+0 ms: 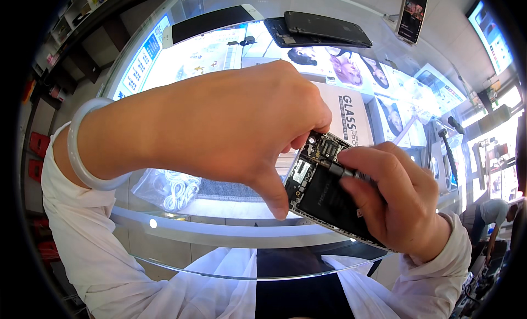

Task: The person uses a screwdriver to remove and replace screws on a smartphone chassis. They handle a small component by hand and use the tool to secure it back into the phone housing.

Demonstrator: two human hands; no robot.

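The left hand's (274,113) grip holds an opened smartphone (324,201) by its left end, above the glass counter's (203,227) near right; the right hand (403,195) pinches a dark screwdriver (341,170) over it.

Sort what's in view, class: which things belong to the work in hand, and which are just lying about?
In use:
opened phone
left hand, gripping it
right hand with dark cylindrical tool

Lying about, apparently:
white-framed phone
dark phone-shaped pieces
bagged white cable
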